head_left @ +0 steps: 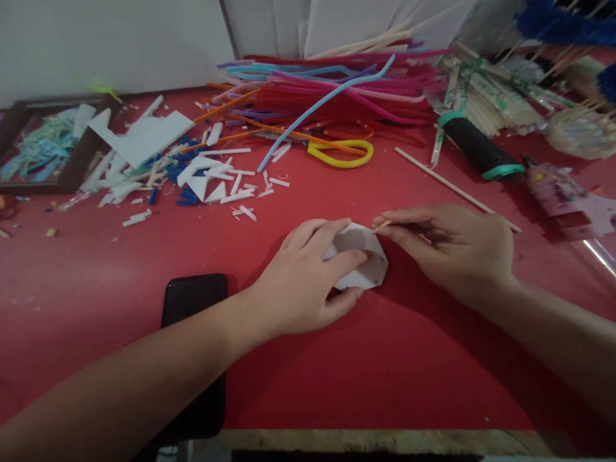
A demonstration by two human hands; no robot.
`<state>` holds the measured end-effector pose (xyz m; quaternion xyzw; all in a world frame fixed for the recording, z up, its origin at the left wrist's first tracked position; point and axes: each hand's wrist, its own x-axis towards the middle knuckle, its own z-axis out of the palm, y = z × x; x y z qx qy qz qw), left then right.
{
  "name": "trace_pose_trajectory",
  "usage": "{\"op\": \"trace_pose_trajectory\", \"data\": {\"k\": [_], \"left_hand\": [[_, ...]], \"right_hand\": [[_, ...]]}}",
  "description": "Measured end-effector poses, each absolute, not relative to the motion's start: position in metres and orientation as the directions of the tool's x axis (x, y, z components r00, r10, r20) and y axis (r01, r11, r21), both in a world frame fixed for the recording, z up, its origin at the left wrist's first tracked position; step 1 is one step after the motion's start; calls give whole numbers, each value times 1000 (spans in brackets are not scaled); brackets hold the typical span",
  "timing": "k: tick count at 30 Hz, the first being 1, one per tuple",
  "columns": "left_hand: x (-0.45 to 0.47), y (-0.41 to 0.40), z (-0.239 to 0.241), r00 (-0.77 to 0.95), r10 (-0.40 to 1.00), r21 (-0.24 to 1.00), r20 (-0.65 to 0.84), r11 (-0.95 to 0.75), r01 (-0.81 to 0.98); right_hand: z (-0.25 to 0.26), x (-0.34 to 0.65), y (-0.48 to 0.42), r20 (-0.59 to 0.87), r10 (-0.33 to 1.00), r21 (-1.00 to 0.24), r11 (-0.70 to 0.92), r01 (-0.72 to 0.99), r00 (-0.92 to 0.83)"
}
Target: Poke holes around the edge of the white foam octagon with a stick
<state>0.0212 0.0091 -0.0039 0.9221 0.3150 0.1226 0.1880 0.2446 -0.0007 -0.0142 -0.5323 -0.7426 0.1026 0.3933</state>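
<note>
A small white piece of board with angled corners (362,276) lies on the red table, with small dark holes or dots near its edge. My left hand (308,276) curves over it from the left, fingers and thumb holding it down and hiding much of it. Between the thumb and fingers of my right hand (457,247) is a thin wooden stick (382,226), its tip at the upper right edge of the board piece. Most of the stick is hidden inside the hand.
White scraps (212,176) lie back left, near a brown frame (72,173). Pipe cleaners (327,90) and yellow-handled scissors (341,155) are behind. A wooden stick (447,184), black-handled tool (481,146) and pink glue gun (568,199) lie right. A phone (195,298) sits under my left forearm.
</note>
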Motion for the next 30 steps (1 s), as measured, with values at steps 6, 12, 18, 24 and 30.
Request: {"op": "trace_pose_trajectory", "data": {"k": [6, 12, 18, 24, 30], "left_hand": [[21, 9, -4, 774, 625, 424, 104, -732, 534], [21, 9, -5, 776, 623, 414, 101, -735, 536], [21, 10, -6, 777, 617, 416, 121, -743, 525], [21, 10, -6, 778, 618, 416, 112, -740, 528], [21, 10, -5, 780, 618, 417, 100, -738, 531]], "right_hand": [[-16, 247, -1, 453, 882, -571, 399, 717, -129], [-17, 247, 0, 465, 871, -556, 425, 714, -156], [-16, 248, 0, 493, 847, -505, 464, 728, -199], [-17, 245, -3, 507, 860, -583, 393, 711, -60], [-15, 244, -2, 480, 872, -568, 388, 726, -90]]}}
